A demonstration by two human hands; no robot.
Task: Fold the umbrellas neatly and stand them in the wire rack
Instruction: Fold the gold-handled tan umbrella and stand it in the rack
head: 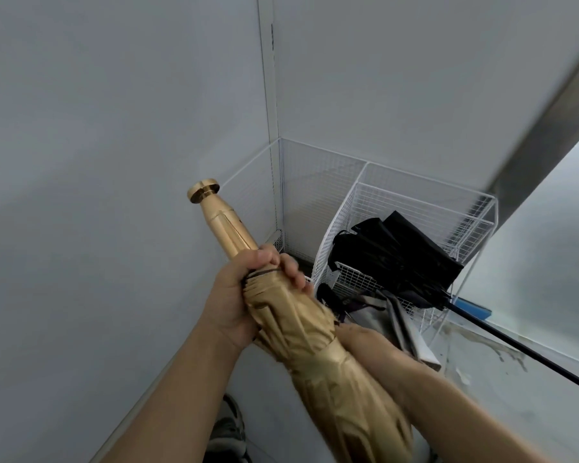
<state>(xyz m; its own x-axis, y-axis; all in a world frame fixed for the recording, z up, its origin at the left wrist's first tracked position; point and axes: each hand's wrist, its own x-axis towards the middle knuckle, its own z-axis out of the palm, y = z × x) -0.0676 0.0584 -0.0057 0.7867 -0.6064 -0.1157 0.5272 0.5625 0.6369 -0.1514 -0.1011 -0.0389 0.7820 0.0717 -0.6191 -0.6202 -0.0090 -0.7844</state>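
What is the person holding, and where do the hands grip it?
A gold umbrella: left hand grips where handle meets canopy; right hand sits behind mid-canopy, its grip hidden.

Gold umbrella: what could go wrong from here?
1. Fabric on the gold umbrella looks bunched below the grip of the left hand, so it may go in untidy.
2. The black umbrella lies slanted across the wire rack, so the gold one may snag or lean rather than stand.

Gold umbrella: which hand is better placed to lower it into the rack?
Left hand, probably: it grips the gold umbrella at the handle's base, free to lower it tip-first. The right hand is mostly hidden behind the canopy.
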